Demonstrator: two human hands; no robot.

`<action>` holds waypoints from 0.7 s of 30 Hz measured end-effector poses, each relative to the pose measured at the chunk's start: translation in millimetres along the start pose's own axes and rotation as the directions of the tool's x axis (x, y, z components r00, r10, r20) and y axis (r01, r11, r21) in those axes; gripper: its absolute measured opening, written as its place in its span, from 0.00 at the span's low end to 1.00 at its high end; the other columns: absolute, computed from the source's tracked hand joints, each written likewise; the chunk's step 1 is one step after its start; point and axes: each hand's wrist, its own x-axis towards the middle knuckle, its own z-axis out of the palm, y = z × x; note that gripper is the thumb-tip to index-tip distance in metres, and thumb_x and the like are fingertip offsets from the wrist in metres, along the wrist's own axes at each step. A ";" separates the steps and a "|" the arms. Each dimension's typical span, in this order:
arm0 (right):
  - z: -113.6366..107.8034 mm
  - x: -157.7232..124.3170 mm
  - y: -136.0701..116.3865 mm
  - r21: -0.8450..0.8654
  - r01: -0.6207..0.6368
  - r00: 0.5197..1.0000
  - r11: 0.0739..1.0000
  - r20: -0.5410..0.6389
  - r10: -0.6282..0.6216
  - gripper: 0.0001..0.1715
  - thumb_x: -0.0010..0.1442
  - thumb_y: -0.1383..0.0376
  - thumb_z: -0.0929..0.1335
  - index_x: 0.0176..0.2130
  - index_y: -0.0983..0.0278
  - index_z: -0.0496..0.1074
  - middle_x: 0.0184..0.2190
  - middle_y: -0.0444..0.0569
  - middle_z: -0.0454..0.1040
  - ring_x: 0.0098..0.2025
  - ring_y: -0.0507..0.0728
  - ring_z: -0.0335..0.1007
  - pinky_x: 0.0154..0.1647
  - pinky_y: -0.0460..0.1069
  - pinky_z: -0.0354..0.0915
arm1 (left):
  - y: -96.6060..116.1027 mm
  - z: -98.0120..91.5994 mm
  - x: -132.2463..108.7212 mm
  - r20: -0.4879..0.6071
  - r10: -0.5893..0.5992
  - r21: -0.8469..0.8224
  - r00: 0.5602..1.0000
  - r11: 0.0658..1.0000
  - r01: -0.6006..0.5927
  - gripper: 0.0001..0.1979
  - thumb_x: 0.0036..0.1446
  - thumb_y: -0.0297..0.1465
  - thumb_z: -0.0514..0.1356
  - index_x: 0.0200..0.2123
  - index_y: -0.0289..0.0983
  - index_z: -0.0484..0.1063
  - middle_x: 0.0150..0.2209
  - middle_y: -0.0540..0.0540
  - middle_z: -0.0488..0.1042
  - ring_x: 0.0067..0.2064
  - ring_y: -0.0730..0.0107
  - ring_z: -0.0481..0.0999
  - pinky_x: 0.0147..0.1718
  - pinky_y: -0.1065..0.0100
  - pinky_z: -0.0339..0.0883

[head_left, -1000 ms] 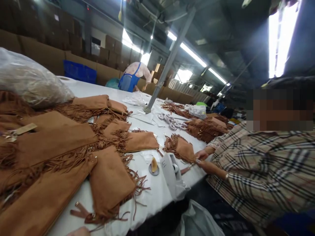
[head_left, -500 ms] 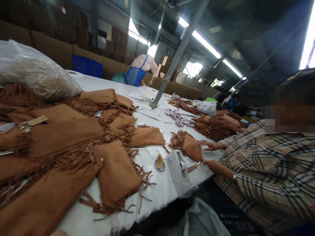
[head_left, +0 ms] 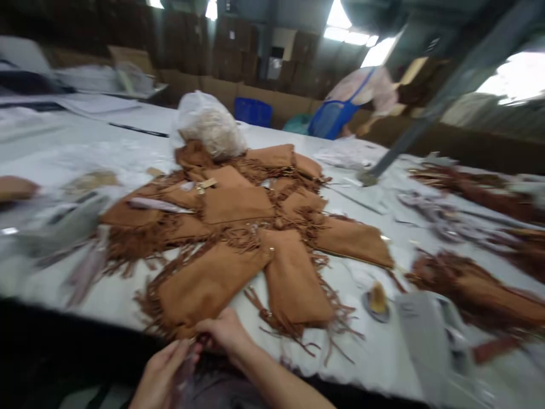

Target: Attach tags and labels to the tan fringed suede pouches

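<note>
A brown suede pouch point(head_left: 208, 284) with fringe lies at the front edge of the table, its near corner between my hands. My left hand point(head_left: 164, 369) pinches that corner, where a small shiny metal piece shows. From the right, my right hand point(head_left: 227, 335) closes its thumb and fingers on the same corner. Something thin and clear hangs under my left fingers, too blurred to name. Just right of my hands lies another fringed pouch point(head_left: 298, 284) with a strap. Several more brown pouches point(head_left: 238, 204) are heaped behind.
A tape dispenser point(head_left: 430, 341) and a small round dish point(head_left: 377, 304) stand to the right. A stuffed plastic bag point(head_left: 208, 125) sits behind the heap. A metal post point(head_left: 426, 133) rises from the white table point(head_left: 366, 352). A person in a blue apron point(head_left: 336, 116) bends at the far side.
My view has swung left, so the co-worker in the checked shirt is out of frame. Both my hands now show at the near pouch's corner; before, only a sliver of skin showed.
</note>
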 end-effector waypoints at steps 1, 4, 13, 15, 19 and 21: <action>-2.5 5.6 -3.0 -0.021 0.001 1.000 1.000 0.022 0.000 0.07 0.45 0.66 0.69 0.20 0.67 0.72 0.11 0.40 0.66 0.12 0.46 0.55 0.13 0.41 0.50 | 3.0 -7.4 4.0 0.105 -0.070 0.023 0.992 0.997 0.068 0.14 0.44 0.33 0.71 0.32 0.29 0.75 0.30 0.43 0.77 0.28 0.66 0.75 0.26 0.70 0.67; -3.9 24.2 -0.6 -0.066 0.008 0.998 0.998 0.060 -0.004 0.14 0.49 0.65 0.66 0.16 0.67 0.68 0.09 0.40 0.62 0.11 0.45 0.51 0.12 0.42 0.44 | 5.2 -18.2 12.4 0.327 -0.139 -0.025 0.935 0.988 0.155 0.14 0.43 0.33 0.71 0.30 0.29 0.76 0.28 0.41 0.78 0.26 0.69 0.75 0.25 0.73 0.65; -15.5 12.5 11.9 -0.205 0.078 0.990 0.976 0.133 -0.052 0.30 0.55 0.48 0.64 0.16 0.68 0.71 0.08 0.43 0.63 0.12 0.46 0.53 0.15 0.43 0.46 | -17.0 -16.5 15.8 0.324 -0.163 -0.267 0.932 0.929 0.256 0.11 0.48 0.32 0.68 0.34 0.32 0.75 0.30 0.44 0.77 0.32 0.69 0.76 0.34 0.71 0.69; -17.3 0.5 15.6 -0.247 0.148 0.981 0.958 0.162 -0.109 0.28 0.53 0.48 0.66 0.16 0.67 0.71 0.09 0.41 0.63 0.14 0.47 0.54 0.16 0.42 0.47 | -18.8 -19.8 12.6 0.278 -0.164 -0.243 0.946 0.941 0.235 0.11 0.46 0.33 0.69 0.32 0.32 0.75 0.29 0.46 0.77 0.31 0.69 0.75 0.31 0.72 0.68; -9.8 -23.2 28.0 -0.330 0.206 0.971 0.921 0.189 -0.150 0.21 0.51 0.53 0.70 0.18 0.66 0.73 0.12 0.39 0.63 0.17 0.47 0.57 0.18 0.42 0.50 | -17.8 -22.7 7.5 0.190 -0.276 -0.211 0.942 0.926 0.314 0.16 0.36 0.31 0.72 0.31 0.34 0.75 0.31 0.45 0.78 0.33 0.60 0.78 0.29 0.69 0.70; -8.4 -22.4 31.2 -0.338 0.191 0.979 0.922 0.132 -0.154 0.19 0.52 0.53 0.70 0.21 0.65 0.74 0.13 0.39 0.65 0.19 0.49 0.61 0.18 0.42 0.53 | -15.0 -18.8 11.6 0.039 -0.387 -0.173 0.921 0.905 0.388 0.17 0.35 0.32 0.72 0.32 0.37 0.75 0.32 0.46 0.79 0.36 0.52 0.78 0.29 0.64 0.71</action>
